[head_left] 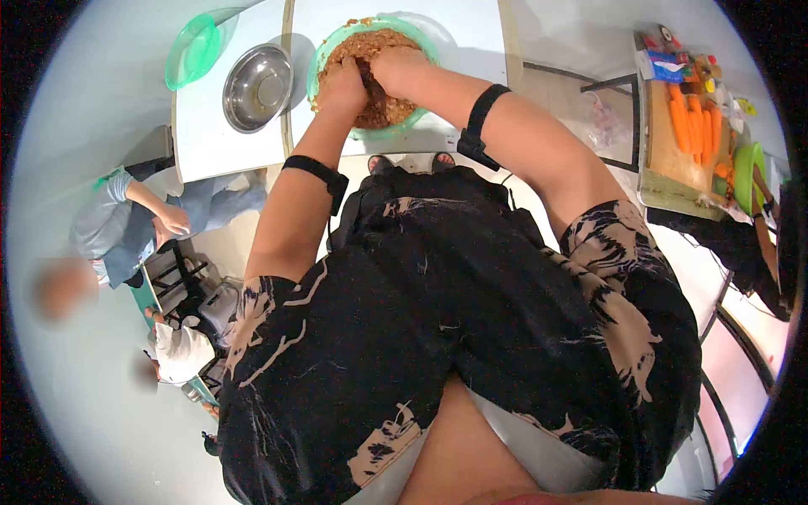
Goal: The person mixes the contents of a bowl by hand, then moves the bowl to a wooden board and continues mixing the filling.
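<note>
Farthest left of the hands, a green basin [194,50] sits tilted at the table [202,126] edge; a steel bowl [257,88] is nearer, just short of the left hand [341,86]. That hand is partly curled, its fingertips buried in mince [385,109]; how much it grips, I cannot tell. The mince, a roundish mass without a clear long axis, lies under both hands in a green bowl [389,132], mouth up. The right hand [397,71] presses in beside the left, fingers sunk, grip hidden. Well right, carrots [694,126] lie lengthwise, pointing away from the wearer.
</note>
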A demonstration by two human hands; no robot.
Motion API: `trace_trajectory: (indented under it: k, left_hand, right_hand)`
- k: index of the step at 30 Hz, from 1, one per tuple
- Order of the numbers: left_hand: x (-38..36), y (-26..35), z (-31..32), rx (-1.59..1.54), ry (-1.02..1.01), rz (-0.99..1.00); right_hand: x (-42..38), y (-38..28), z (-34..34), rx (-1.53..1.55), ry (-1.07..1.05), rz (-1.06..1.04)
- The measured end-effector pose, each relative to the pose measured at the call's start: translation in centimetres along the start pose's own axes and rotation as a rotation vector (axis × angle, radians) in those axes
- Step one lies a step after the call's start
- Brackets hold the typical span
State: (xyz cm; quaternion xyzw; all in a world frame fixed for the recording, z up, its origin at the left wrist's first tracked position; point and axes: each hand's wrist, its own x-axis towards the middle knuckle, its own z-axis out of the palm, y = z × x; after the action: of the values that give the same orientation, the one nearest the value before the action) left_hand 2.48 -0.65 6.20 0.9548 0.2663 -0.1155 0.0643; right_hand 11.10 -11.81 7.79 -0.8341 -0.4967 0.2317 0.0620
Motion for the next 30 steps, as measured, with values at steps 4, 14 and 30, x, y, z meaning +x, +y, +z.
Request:
trace_trajectory:
  k: [4, 14, 30]
  left_hand:
    - [-0.2, 0.5, -1.2, 0.071, -0.391, 0.172]
    - [0.2, -0.9, -0.8, -0.094, -0.239, 0.218]
    - [1.2, -1.4, -1.0, -0.02, -0.271, 0.189]
  right_hand:
    - [-0.3, -1.3, -1.3, -0.063, -0.153, -0.024]
    - [-0.1, -1.4, -2.2, -0.051, -0.208, -0.07]
    - [-0.8, -1.3, -2.4, -0.083, -0.098, 0.009]
